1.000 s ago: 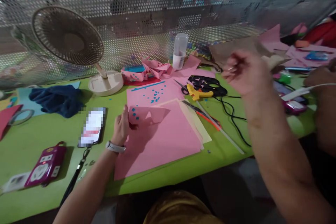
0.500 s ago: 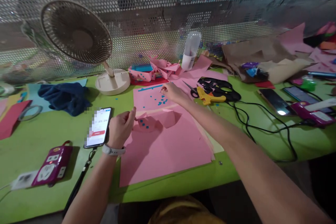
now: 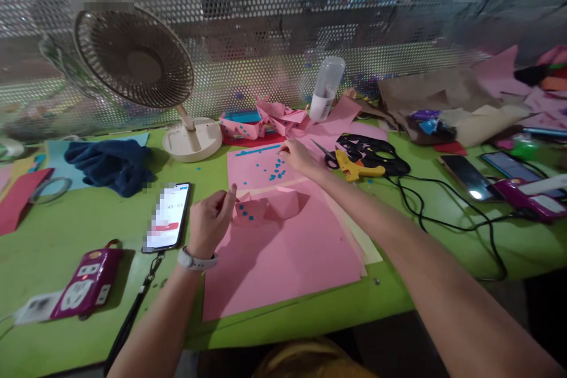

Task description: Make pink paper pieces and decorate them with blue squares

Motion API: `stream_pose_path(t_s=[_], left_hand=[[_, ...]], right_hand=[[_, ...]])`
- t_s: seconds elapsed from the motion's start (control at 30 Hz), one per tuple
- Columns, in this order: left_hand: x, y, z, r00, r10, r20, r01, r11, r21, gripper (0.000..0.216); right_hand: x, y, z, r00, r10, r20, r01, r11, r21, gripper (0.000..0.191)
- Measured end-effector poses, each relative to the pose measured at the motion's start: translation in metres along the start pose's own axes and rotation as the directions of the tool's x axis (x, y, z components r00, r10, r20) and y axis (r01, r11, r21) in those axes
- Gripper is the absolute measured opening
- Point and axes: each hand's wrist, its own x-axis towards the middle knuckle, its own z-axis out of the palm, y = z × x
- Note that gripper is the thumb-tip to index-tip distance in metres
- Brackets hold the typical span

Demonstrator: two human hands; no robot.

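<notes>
My left hand (image 3: pixel 211 220), wearing a pale watch, is closed with the thumb up at the left edge of a folded pink paper piece (image 3: pixel 253 212). Several small blue squares dot that piece, and its edge appears gripped, though the fingertips are partly hidden. Beyond it, my right hand (image 3: pixel 297 157) is pinched over scattered blue paper bits (image 3: pixel 276 175); anything between its fingertips is too small to name. Those bits and thin blue strips (image 3: pixel 257 151) lie on a pink sheet. A larger pink sheet (image 3: pixel 283 266) spreads beneath the folded piece.
Scissors (image 3: pixel 328 157) and a yellow glue gun (image 3: pixel 357 166) lie right of my right hand, near black cables (image 3: pixel 443 225). Folded pink shapes (image 3: pixel 281 117) and a white bottle (image 3: pixel 323 103) stand behind. Left are a fan (image 3: pixel 192 140), phone (image 3: pixel 170 218) and purple power strip (image 3: pixel 86 280).
My left hand and the folded pink paper piece have shifted slightly right. My right hand stays pinched above the blue bits. The whole view has moved a little.
</notes>
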Motion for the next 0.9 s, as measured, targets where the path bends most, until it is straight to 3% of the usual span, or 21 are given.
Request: stream_pose_path(t_s=[0.13, 0.23, 0.3, 0.37, 0.47, 0.53, 0.63, 0.77, 0.9], left_hand=[[-0.008, 0.01, 0.002, 0.999, -0.017, 0.031, 0.022, 0.988, -0.152, 0.044], [-0.018, 0.025, 0.01, 0.964, -0.072, 0.257, 0.186, 0.872, -0.454, 0.045], [-0.024, 0.035, 0.018, 0.88, -0.071, 0.47, 0.38, 0.698, -0.606, 0.042], [-0.029, 0.042, 0.027, 0.767, -0.058, 0.639, 0.583, 0.476, -0.658, 0.042], [-0.035, 0.049, 0.037, 0.621, -0.011, 0.784, 0.768, 0.21, -0.606, 0.037], [-0.039, 0.053, 0.04, 0.581, -0.019, 0.814, 0.81, 0.108, -0.576, 0.035], [-0.047, 0.058, 0.041, 0.569, -0.078, 0.819, 0.822, 0.04, -0.567, 0.033], [-0.055, 0.06, 0.042, 0.572, -0.112, 0.812, 0.819, 0.024, -0.573, 0.031], [-0.06, 0.055, 0.046, 0.621, -0.075, 0.78, 0.782, 0.129, -0.61, 0.024]], right_hand=[[-0.029, -0.01, -0.034, 1.0, 0.017, -0.001, -0.017, 0.993, 0.113, 0.005], [-0.07, -0.025, -0.063, 1.0, -0.024, -0.019, 0.03, 0.923, 0.384, 0.012], [-0.1, -0.039, -0.076, 0.999, -0.036, -0.02, 0.042, 0.895, 0.444, 0.013], [-0.128, -0.053, -0.082, 0.992, -0.129, -0.012, 0.124, 0.912, 0.392, 0.009], [-0.159, -0.064, -0.079, 0.948, -0.317, -0.006, 0.308, 0.915, 0.261, 0.005], [-0.17, -0.065, -0.072, 0.913, -0.408, 0.016, 0.399, 0.899, 0.182, 0.008], [-0.177, -0.06, -0.063, 0.879, -0.476, 0.038, 0.47, 0.876, 0.109, 0.008], [-0.18, -0.058, -0.064, 0.88, -0.475, 0.022, 0.468, 0.873, 0.136, 0.007], [-0.185, -0.059, -0.075, 0.902, -0.431, 0.008, 0.423, 0.889, 0.177, 0.007]])
